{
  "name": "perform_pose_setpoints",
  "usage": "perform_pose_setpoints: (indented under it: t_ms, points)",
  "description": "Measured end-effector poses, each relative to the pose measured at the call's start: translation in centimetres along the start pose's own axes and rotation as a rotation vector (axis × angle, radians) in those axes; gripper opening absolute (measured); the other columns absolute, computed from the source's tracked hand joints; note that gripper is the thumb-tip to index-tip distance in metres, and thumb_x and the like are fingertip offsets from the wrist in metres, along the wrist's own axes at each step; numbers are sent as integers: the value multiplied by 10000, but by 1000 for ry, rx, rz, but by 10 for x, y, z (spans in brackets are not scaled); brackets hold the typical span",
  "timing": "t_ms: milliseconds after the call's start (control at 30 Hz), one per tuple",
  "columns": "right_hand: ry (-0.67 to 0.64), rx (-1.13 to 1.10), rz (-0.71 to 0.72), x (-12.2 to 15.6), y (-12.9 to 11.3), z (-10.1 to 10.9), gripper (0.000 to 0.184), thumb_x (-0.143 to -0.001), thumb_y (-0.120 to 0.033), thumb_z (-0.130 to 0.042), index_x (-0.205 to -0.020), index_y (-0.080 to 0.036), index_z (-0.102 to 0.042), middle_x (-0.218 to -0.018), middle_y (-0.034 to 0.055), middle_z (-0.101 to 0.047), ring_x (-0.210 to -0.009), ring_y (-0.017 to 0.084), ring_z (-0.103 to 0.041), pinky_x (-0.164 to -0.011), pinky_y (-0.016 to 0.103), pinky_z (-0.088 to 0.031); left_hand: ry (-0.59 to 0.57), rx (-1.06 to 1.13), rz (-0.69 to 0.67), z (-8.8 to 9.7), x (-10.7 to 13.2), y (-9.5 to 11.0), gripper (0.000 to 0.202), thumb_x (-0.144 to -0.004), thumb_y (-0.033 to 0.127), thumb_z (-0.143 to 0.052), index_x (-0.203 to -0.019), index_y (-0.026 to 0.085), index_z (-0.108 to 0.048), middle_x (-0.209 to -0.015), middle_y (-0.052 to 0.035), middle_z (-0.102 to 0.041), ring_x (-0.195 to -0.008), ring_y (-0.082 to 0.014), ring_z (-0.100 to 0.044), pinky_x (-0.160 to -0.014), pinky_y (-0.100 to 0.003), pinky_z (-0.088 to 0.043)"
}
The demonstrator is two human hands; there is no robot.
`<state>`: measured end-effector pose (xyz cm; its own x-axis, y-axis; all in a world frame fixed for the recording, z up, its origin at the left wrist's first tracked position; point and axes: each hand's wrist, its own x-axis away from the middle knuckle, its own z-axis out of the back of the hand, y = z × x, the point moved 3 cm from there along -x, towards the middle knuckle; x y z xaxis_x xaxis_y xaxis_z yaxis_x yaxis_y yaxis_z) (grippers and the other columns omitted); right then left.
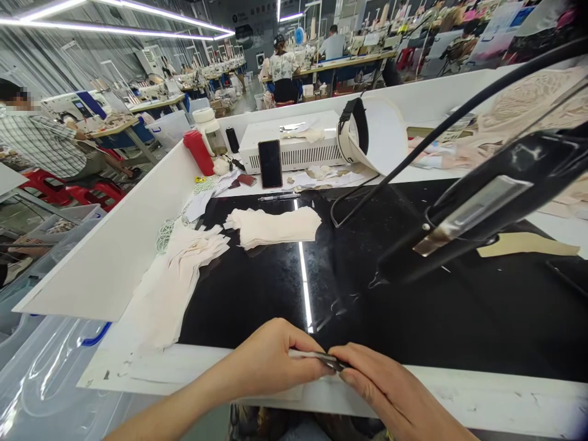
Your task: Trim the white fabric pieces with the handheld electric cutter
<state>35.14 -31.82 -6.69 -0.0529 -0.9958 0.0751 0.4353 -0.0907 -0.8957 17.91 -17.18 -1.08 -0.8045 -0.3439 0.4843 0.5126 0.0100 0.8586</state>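
Both hands meet over the front edge of the worktable. My left hand point(280, 358) is closed, its thumb and fingers pinching a thin pale strip point(301, 353). A slim dark piece point(337, 362) runs on from that strip into the fingertips of my right hand point(381, 380), which are closed on it. Its kind is hard to make out, as the fingers hide most of it. Beyond the hands, a stack of cream fabric pieces point(280, 226) lies on the black table surface point(257, 288). Another pile of cream fabric point(169, 282) spreads along the left side.
A black machine arm point(478, 208) with a cable slants in from the right. At the back stand a white vented box point(294, 150), a phone point(270, 164), a red bottle point(198, 153) and a white lampshade-like cone point(386, 135). A white side panel point(114, 245) borders the left.
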Motion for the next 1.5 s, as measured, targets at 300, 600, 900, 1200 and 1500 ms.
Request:
perform_pose_setpoints:
  t_ms: [300, 600, 900, 1200, 1500]
  points:
    - [-27, 67, 15, -2, -3, 6, 576, -1190, -677, -439, -1377, -337, -864, -1321, 63, -894, -1204, 243, -873, -1065, 271, -680, -13, 14, -4, 0, -1, -1, 378, -934, 396, -746, -632, 180, -680, -678, 46, -344, -700, -122, -310, -589, -276, -235]
    - [-12, 15, -32, 2, 11, -5, 549, -1187, -664, -459, -1364, -333, -860, -1286, 80, -887, -1206, 272, -850, -1114, 359, -669, -18, -12, -7, -1, 0, -1, 388, -926, 426, -733, -636, 183, -649, -678, 43, -363, -696, -127, -320, -584, -294, -223]
    - [-30, -23, -45, 0, -10, -2, 631, -1182, -749, -362, -1174, -336, -839, -1117, 33, -862, -1052, 233, -823, -918, 297, -619, -16, -13, -20, -3, -1, -2, 389, -942, 418, -720, -646, 192, -607, -686, 45, -360, -708, -131, -329, -587, -297, -226]
    - [-33, 5, -51, -2, -9, -4, 620, -1196, -719, -354, -1064, -301, -793, -1006, 21, -837, -924, 210, -797, -842, 291, -593, -17, -10, -26, -6, -3, -3, 405, -943, 382, -735, -616, 185, -602, -654, 53, -358, -679, -121, -332, -591, -299, -234]
    - [307, 274, -62, 18, 22, 37, 515, -1186, -610, -460, -1412, -307, -811, -1373, 90, -872, -1245, 308, -856, -1026, 398, -718, -21, 46, -54, -2, -5, 2, 299, -954, 427, -793, -1049, 187, -945, -1026, -35, -880, -982, -228, -755, -880, -268, -520]
